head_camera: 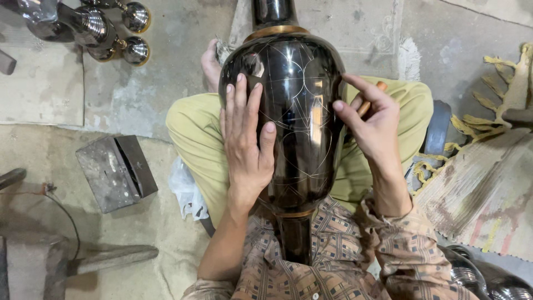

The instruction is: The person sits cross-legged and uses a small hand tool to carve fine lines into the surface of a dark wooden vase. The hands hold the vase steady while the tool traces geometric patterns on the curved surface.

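A large glossy black vase [297, 105] with gold bands and thin scratched line patterns lies across my lap, its neck pointing away from me. My left hand [246, 139] rests flat on the vase's left side, fingers spread. My right hand [373, 122] touches the vase's right edge with thumb and forefinger, and its other fingers grip a thin tool with an orange wooden handle [371, 98]. Most of the tool is hidden behind the hand.
Shiny metal vessels [105, 28] stand at the top left. A grey metal block [115, 172] lies on the concrete floor to my left, with a crumpled white plastic bag [186, 191] by my knee. A frayed woven mat [488, 183] lies to the right.
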